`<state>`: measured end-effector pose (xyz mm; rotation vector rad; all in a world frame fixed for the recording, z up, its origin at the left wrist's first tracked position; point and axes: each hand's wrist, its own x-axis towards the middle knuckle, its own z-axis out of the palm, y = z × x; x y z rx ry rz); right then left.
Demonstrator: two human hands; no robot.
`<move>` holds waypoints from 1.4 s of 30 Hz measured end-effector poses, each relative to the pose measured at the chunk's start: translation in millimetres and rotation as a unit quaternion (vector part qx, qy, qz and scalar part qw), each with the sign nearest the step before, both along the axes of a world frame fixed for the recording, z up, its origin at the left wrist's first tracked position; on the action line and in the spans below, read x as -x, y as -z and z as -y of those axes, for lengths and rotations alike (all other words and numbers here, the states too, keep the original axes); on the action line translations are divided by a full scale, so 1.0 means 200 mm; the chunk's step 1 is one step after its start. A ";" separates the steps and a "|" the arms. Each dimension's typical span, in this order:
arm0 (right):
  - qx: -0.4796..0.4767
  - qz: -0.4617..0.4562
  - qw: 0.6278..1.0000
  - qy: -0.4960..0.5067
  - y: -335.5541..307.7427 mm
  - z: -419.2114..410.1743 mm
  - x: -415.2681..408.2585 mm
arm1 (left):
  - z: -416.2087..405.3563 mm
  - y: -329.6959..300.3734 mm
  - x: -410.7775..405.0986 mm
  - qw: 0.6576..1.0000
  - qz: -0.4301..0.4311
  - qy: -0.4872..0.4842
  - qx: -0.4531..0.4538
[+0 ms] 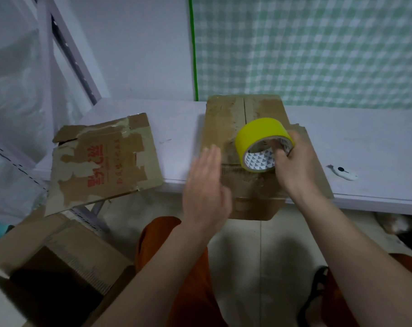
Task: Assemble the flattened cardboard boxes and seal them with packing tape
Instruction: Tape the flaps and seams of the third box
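Orange-clad knees [190, 267] sit closest, and just left of them an open cardboard box [58, 263] stands on the floor, so the person is seated at the edge of a white worktop [365, 147]. On it, straight ahead, a cardboard box [223, 128] lies with its flaps folded shut and its near part hanging past the worktop's edge; the centre seam looks bare of fresh tape. The right hand [294, 166] grips a yellow tape roll [259, 133] above that box, fingers hooked through the printed core, the thumb side hidden. The left hand [207, 185] hovers flat and blurred just beside the roll, fingers straight and holding nothing. I cannot make out a free tape end, so the likeliest snag is hunting for it; a one-handed pick at the roll could split the tape into slivers. Because the box overhangs, a firm press on its near part could tip or slide it off the edge unless the flat hand pins it. The old, torn surface may also let new tape peel, and flaps that spring apart would leave a gap in the seam. A second, flattened carton [103, 166] with red print lies well to the left, also overhanging and easy to knock with an elbow. A white box cutter [344, 173] rests to the right, near enough to be swept off.
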<state>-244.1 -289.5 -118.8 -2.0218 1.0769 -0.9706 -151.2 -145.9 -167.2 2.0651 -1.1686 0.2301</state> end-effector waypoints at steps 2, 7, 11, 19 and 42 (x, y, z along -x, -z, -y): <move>0.000 0.000 1.000 -0.017 0.00 -0.01 0.00 | 0.01 0.04 0.01 0.991 0.081 0.026 -0.099; 0.055 -0.041 0.996 -0.050 -0.07 0.00 0.08 | 0.00 0.05 -0.01 0.982 0.110 0.016 -0.152; 0.194 -0.121 0.971 0.075 -0.10 0.18 0.33 | -0.02 0.05 -0.01 0.982 0.106 0.003 -0.156; 0.113 0.024 0.993 0.021 -0.02 0.23 0.36 | 0.08 -0.04 0.07 0.978 0.102 -0.047 -0.177; 0.117 -0.083 0.989 0.034 0.15 0.36 0.50 | 0.18 -0.01 0.12 0.963 0.179 0.061 -0.194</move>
